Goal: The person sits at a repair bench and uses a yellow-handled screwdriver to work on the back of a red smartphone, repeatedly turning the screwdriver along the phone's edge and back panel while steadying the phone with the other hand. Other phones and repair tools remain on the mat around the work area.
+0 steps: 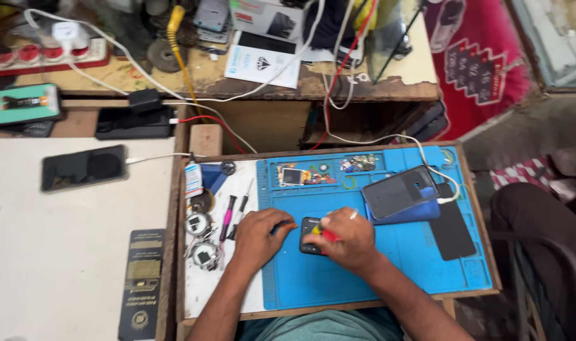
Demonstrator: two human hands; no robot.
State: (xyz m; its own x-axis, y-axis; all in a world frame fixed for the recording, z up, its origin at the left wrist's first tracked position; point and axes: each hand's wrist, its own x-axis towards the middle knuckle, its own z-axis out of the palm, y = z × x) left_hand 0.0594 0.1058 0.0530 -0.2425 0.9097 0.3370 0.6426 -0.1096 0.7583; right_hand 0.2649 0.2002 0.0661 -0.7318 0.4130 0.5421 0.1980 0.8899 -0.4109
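A small dark device (311, 235), flat and rounded at the corners, lies on the blue work mat (389, 265) just below the centre of the frame, partly covered by both hands. It looks light, stiff and fragile, the kind of thing that skids on the mat unless pinned; the safest hold is on its edges, away from the open face. The left hand (258, 235) rests curled at its left edge, fingertips pressed together against it, steadying it. The right hand (350, 239) is closed in a pinch around a red-handled tool (328, 235) whose tip meets the device; what the tip does there is too small to tell.

To the upper right of the hands, a phone (400, 191) lies tilted on top of a blue case, with a white cable (427, 165) plugged in; a black panel (451, 228) lies beside it. These crowd the right side of the mat. At the mat's top edge sit small parts in tray pockets (319, 173). Left of the mat lie screwdrivers (232, 216) and round parts (199, 240), close to the left wrist. At far left another phone (84, 167) charges on a white table (60, 252)
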